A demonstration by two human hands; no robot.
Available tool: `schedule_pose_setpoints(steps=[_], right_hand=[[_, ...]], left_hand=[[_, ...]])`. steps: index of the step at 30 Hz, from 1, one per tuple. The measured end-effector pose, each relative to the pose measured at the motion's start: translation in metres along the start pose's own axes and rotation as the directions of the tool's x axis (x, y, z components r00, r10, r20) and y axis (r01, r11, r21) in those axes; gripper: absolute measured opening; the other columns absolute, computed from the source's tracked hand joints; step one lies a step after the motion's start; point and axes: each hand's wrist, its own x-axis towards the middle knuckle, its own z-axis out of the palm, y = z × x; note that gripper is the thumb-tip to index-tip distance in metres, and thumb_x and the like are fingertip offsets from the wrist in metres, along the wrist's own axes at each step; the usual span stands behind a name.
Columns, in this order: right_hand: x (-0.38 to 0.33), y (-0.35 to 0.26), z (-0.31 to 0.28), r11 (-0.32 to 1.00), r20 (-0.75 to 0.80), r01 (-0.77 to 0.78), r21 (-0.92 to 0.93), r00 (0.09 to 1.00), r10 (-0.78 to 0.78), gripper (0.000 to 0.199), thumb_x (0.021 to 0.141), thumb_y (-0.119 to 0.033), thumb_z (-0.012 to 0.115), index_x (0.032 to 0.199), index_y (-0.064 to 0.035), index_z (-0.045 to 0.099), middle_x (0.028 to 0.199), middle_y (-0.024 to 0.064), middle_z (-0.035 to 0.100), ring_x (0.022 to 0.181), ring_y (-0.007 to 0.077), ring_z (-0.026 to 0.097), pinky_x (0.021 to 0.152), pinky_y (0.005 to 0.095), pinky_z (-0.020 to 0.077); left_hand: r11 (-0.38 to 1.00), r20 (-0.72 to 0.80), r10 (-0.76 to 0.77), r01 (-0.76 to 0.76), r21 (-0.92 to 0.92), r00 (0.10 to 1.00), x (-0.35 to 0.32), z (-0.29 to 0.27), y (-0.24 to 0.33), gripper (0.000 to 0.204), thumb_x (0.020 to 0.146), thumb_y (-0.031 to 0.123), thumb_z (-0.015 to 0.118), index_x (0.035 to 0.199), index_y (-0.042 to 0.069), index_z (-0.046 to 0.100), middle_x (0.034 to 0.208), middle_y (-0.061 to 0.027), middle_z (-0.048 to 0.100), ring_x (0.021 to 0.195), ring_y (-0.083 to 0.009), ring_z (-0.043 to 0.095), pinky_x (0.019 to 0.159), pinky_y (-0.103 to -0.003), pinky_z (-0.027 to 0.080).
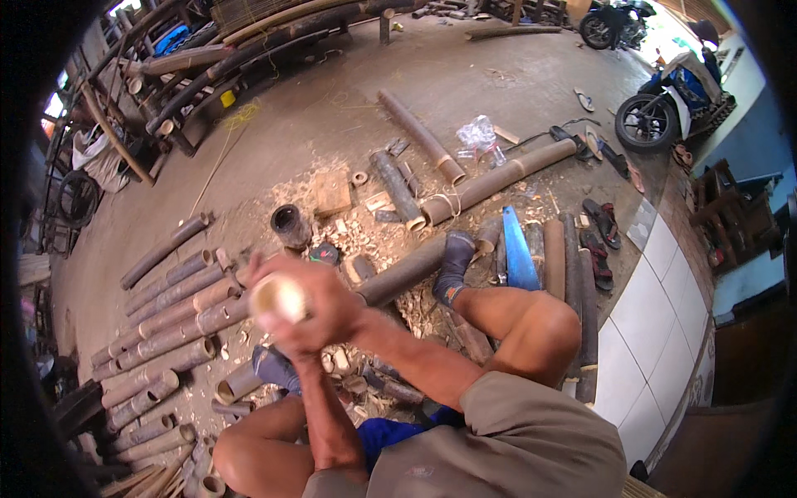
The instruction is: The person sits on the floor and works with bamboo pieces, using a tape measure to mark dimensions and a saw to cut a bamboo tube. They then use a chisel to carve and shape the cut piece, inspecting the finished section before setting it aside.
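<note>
Both hands [311,311] clasp one bamboo piece [276,296]; one saw [518,249] nearby.

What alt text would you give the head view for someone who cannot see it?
Both hands, left hand and right hand, grip a short pale bamboo section, its cut end facing the camera, above the seated person's knees. Below lie rows of brown bamboo poles, wood chips and a blue handsaw on the concrete floor; two parked motorbikes stand at upper right.

Dusty grey concrete floor [515,83] strewn with brown cut bamboo poles [170,311] along its left edge, pale wood chips [365,236] mid-floor, and a blue handsaw [518,249] beside the right tiled edge.
</note>
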Motion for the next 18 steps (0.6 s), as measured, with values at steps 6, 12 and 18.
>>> schedule_pose_setpoints(steps=[6,12,18], right_hand=[[0.001,0.012,-0.025,0.996,-0.061,0.071,0.05,0.996,-0.068,0.038,0.083,-0.036,0.073,0.1,-0.0015,0.07,0.095,0.0155,0.074,0.081,0.0256,0.074,0.074,0.0388,0.0602],[-0.019,0.002,-0.036,0.991,-0.101,-0.093,0.093,0.99,0.102,0.039,0.083,-0.035,0.072,0.104,-0.0021,0.067,0.088,0.0157,0.072,0.078,0.0278,0.073,0.072,0.0406,0.0592],[0.011,0.013,-0.009,0.988,0.073,0.091,0.129,0.992,-0.101,0.053,0.084,-0.03,0.078,0.125,0.0004,0.064,0.104,0.017,0.074,0.099,0.0231,0.072,0.077,0.037,0.0604]], left_hand=[[0.996,0.125,0.035,-0.024,-0.085,0.992,-0.007,0.023,-0.005,0.133,0.055,0.064,0.097,0.156,0.001,0.039,0.151,-0.014,0.05,0.13,-0.0238,0.056,0.11,-0.039,0.047],[0.993,0.184,0.005,0.017,-0.119,0.983,-0.016,0.051,-0.015,0.132,0.054,0.061,0.099,0.156,0.003,0.039,0.145,-0.0155,0.055,0.125,-0.0253,0.06,0.107,-0.04,0.05],[0.99,0.201,0.103,-0.119,0.071,0.974,0.005,0.017,0.031,0.125,0.057,0.06,0.097,0.155,0.006,0.041,0.129,-0.0189,0.065,0.115,-0.0296,0.067,0.1,-0.042,0.054]])
